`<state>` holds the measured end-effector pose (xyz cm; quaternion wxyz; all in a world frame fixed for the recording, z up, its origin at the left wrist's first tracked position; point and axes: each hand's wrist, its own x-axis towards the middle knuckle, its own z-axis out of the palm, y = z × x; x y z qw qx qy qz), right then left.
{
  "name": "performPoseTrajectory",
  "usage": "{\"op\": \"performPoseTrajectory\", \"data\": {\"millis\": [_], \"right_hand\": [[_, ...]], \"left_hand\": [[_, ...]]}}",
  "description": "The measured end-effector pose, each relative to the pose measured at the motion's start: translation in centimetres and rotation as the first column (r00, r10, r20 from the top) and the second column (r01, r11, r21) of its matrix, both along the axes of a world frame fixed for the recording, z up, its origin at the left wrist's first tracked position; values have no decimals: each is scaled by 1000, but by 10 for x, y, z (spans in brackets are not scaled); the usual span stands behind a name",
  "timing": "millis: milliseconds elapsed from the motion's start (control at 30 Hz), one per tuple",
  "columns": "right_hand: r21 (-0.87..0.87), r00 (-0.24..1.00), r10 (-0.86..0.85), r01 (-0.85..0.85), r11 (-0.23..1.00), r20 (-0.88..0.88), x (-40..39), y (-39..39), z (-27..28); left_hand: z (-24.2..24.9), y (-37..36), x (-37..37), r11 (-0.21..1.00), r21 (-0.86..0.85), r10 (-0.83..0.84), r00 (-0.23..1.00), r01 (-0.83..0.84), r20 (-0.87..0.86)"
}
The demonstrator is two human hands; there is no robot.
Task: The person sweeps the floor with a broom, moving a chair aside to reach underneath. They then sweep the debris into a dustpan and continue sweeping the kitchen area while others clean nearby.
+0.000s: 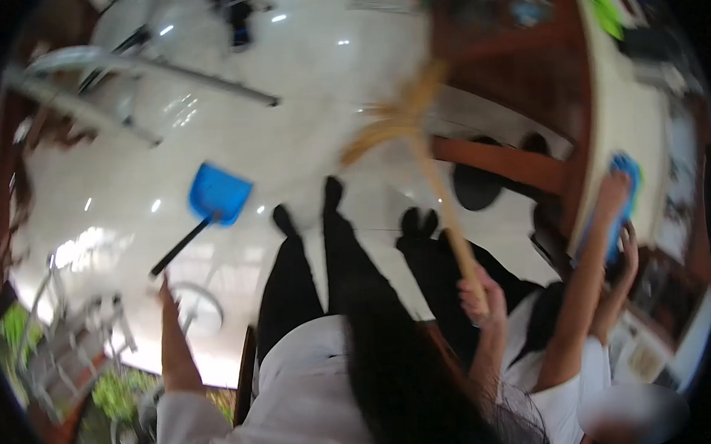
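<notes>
Left hand [164,290] gripping blue dustpan [219,192]; right hand [478,294] gripping broom [415,130]

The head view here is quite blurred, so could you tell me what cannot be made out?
- Left hand: motion blur hides whether the fingers close on the blue dustpan handle.
- Broom: bristles smeared by motion.
- Right hand: wraps the broom's stick, fingers indistinct.
- Another person's hands at the blue cloth: small, near the edge.
- Counter items: too blurred.
</notes>
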<state>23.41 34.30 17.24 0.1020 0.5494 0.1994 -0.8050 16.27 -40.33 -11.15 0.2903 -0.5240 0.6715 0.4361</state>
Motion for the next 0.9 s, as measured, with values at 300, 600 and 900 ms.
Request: {"op": "performPoseTrajectory", "data": {"millis": [300,600,900], "right_hand": [[5,973,-179,182,983,-143,18,-24,-19],[-302,797,-501,413,859,-337,-20,-8,7],[385,861,-293,458,801,-415,-145,158,-133]], "left_hand": [[29,72,-41,935,45,347,882,-351,-320],[18,61,-30,953,-257,21,879,-162,-477],[76,120,18,900,-231,248,870,-369,-426]]}}
